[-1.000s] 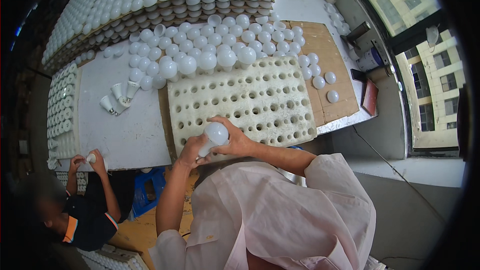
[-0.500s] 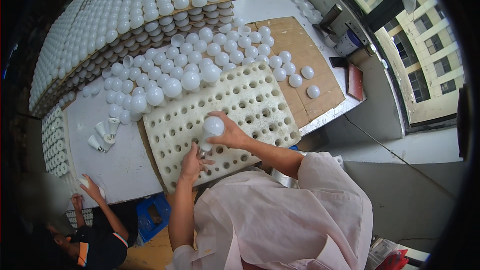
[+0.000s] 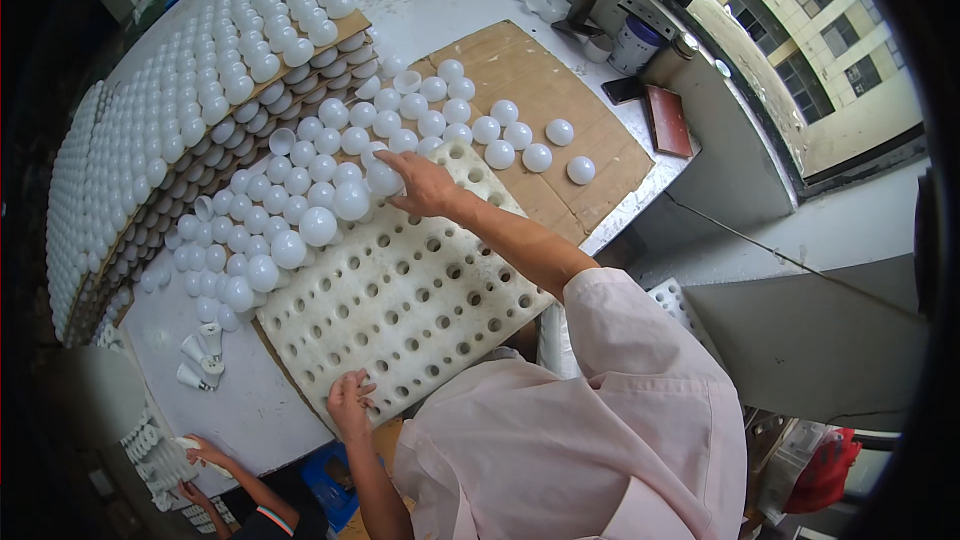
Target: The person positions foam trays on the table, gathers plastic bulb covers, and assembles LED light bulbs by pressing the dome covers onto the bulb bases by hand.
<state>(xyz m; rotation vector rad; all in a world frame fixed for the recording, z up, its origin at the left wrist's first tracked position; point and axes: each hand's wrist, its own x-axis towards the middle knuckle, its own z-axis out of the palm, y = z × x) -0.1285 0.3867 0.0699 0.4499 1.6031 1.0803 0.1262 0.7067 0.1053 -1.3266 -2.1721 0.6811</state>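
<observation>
At holed foam (image 3: 397, 290), white bulb (image 3: 383, 178), glossy, round

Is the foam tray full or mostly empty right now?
Mostly empty: the foam tray shows bare holes over most of its top, with bulbs only along its far edge.

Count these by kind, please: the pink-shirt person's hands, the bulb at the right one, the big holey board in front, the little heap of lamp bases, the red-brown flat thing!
Left hand and right hand: 2
White bulb: 1
Holey board: 1
Lamp bases: 4
Red-brown flat thing: 1
Total: 9
</observation>
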